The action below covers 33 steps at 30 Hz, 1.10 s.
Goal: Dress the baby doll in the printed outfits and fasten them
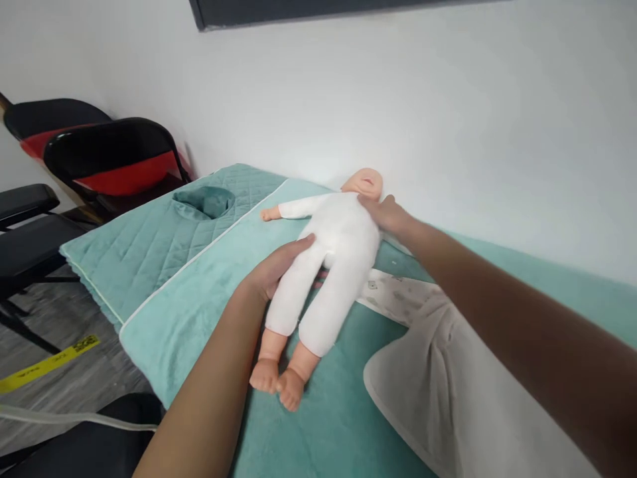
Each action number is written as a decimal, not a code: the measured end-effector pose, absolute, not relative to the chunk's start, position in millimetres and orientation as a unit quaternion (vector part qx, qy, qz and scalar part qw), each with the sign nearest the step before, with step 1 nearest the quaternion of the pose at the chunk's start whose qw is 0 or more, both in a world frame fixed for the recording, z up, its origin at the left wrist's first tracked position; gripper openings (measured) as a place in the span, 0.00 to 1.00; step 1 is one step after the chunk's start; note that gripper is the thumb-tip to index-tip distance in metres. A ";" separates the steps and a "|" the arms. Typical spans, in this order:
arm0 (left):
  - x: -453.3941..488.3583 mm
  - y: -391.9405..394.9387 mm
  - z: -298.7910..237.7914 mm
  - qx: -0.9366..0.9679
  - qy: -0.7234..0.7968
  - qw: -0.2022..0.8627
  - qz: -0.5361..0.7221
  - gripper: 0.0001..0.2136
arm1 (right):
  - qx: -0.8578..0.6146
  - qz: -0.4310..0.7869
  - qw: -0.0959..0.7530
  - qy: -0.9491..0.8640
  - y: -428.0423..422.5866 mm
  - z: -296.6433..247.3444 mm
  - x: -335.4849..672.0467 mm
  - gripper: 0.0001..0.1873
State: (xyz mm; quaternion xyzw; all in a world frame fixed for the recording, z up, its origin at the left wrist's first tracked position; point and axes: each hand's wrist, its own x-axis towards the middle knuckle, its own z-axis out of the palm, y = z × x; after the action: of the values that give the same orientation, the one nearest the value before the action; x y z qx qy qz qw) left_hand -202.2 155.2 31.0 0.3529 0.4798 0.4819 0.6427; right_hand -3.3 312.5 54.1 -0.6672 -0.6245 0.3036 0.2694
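A baby doll (343,232) with a white cloth body lies on its back on a green padded bed cover (189,299). Its head points toward the wall and its bare feet toward me. My left hand (286,262) grips the doll at the hip and upper leg, thumb on top, the other fingers hidden under it. At the shoulder, just below the head, my right hand (385,212) closes round the doll's side; its fingertips are partly hidden. One doll arm stretches out to the left. Under my right forearm lies a pale cloth garment (428,385) with a printed white part (398,292).
A quilted green section with a round padded hole (205,202) forms the bed's left end. Black folding chairs (114,156) with red parts stand beyond it. A white wall (448,119) backs the bed. Yellow tape (50,365) marks the grey floor at left.
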 end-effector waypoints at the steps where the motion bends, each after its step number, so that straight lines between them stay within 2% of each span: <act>1: -202.5 155.2 30.0 0.348 0.472 0.648 0.486 0.24 | -0.652 0.339 0.266 -0.624 319.1 57.3 0.6 0.47; 4: -201.3 155.0 28.2 0.338 0.445 0.677 0.479 0.23 | -0.557 0.503 0.236 -0.617 333.9 62.4 10.4 0.32; 7: -198.2 153.6 27.2 0.334 0.425 0.697 0.471 0.23 | -0.485 0.611 0.201 -0.593 339.4 61.2 17.2 0.25; 12: -195.8 140.1 30.9 0.321 0.409 0.691 0.502 0.24 | -0.482 0.597 0.207 -0.607 328.8 64.3 19.4 0.23; 17: -184.8 109.0 49.6 0.318 0.361 0.693 0.538 0.27 | -0.396 0.630 0.194 -0.639 305.2 102.1 33.8 0.24; 24: -86.9 51.9 69.7 0.318 0.270 0.755 0.506 0.33 | -0.450 0.611 0.183 -0.626 242.8 158.2 140.1 0.24; 29: -3.5 14.8 58.6 0.320 0.221 0.811 0.436 0.37 | -0.507 0.580 0.170 -0.614 184.9 145.2 236.4 0.25; 33: 41.0 0.1 42.8 0.338 0.242 0.820 0.393 0.41 | -0.523 0.554 0.193 -0.618 147.9 121.2 291.2 0.27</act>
State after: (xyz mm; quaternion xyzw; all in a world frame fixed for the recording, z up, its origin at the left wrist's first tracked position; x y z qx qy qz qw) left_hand 41.0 0.1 42.8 0.3381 0.2416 0.3928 0.8204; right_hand 291.2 147.9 121.2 -0.5232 -0.6177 0.5543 0.1935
